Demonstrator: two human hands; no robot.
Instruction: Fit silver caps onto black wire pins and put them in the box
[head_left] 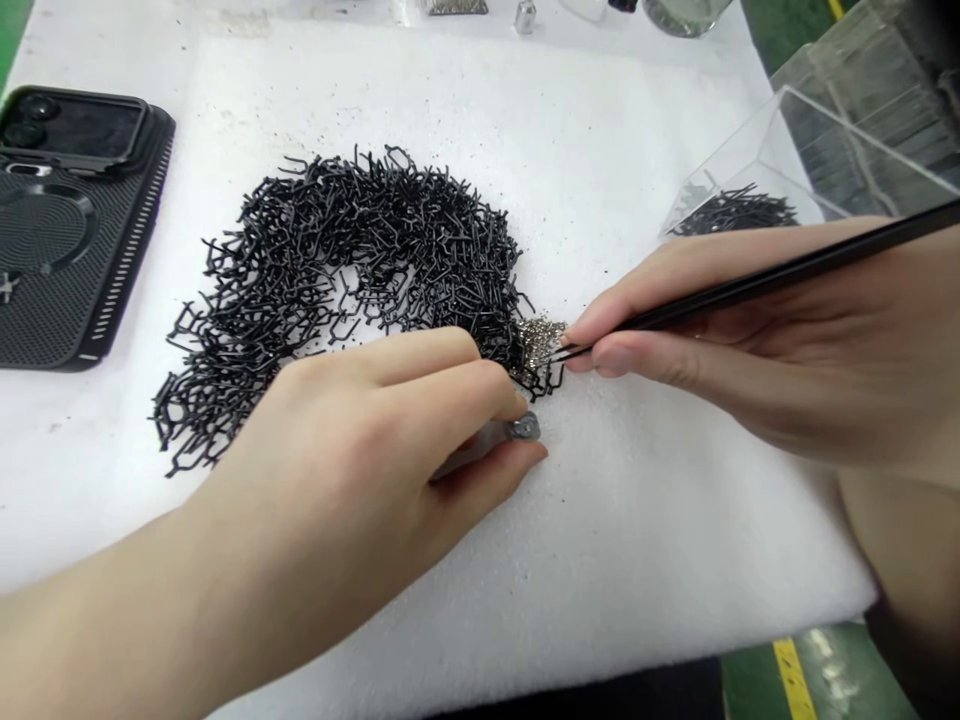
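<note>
Between thumb and fingers, my left hand point(390, 420) pinches a small grey metal part point(525, 427) with a round end showing; the rest of it is hidden by the fingers. My right hand point(720, 330) grips black tweezers point(690, 305) like a pen. Their tips reach a small heap of tiny shiny metal pieces point(541, 342). That heap touches the right end of a large curved pile of bent black wire-like pieces point(360, 215), partly covered by my left hand.
A phone in a black ridged case point(75, 230) lies face down at the left. Behind my right hand stands a clear plastic box point(772, 140) containing black pieces point(735, 210). A small metal block point(525, 16) and a glass container point(684, 14) are along the far edge of the white foam surface point(637, 560).
</note>
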